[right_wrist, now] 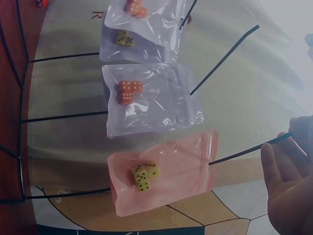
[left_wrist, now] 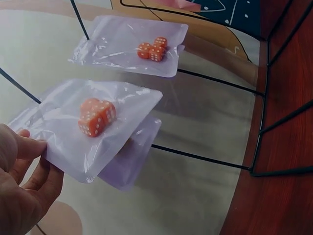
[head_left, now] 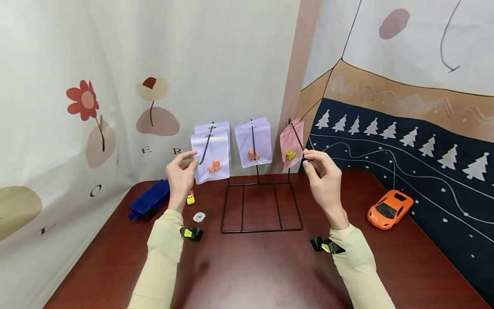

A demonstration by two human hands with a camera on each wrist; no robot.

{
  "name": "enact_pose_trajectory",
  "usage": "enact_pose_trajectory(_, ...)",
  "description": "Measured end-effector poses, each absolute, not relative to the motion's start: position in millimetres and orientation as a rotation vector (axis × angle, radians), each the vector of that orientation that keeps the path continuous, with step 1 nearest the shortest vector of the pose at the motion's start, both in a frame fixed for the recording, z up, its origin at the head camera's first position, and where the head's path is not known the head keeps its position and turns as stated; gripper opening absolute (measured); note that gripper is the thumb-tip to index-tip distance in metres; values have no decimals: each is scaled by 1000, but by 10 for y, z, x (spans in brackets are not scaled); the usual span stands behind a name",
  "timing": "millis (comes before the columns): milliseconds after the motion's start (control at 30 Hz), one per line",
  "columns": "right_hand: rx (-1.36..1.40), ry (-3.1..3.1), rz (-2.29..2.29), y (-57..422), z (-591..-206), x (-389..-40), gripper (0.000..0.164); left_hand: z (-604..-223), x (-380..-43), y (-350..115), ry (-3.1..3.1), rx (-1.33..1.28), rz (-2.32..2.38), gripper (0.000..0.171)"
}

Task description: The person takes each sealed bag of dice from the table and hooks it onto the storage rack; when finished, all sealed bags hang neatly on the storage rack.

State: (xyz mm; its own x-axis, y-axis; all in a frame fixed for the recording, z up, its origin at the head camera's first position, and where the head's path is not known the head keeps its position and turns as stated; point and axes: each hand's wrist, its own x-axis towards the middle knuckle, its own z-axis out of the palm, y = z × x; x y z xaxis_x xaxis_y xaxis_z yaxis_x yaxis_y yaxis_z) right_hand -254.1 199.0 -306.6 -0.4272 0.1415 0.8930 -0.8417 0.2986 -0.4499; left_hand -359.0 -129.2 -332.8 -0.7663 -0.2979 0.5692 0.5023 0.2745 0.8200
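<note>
On the left prong of a black wire rack [head_left: 262, 231] hang two pale purple zip bags, one behind the other. My left hand [head_left: 180, 175] pinches the side edge of the front purple bag [head_left: 216, 148], which holds orange dice [left_wrist: 97, 117]. Yellow dice [right_wrist: 124, 38] show in the bag behind it. Another purple bag [head_left: 243, 137] with orange dice hangs on the middle prong. On the right prong [right_wrist: 244, 149] is a pink bag [right_wrist: 183, 171] with yellow dice inside. My right hand [head_left: 324, 178] holds that prong's front end between thumb and fingers, apart from the pink bag.
A blue object [head_left: 150, 199] lies at the table's left, near a small yellow toy [head_left: 191, 198] and a white chip [head_left: 199, 217] marked 100. An orange toy car [head_left: 390, 209] stands on the right. Printed curtains hang behind the rack.
</note>
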Motion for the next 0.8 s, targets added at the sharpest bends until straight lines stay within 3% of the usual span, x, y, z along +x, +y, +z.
enact_pose_trajectory(800,645,-1628,1285,2001,-3082,-2542,15,-3364,-3878,-1214,-1914,-185,-1591,25)
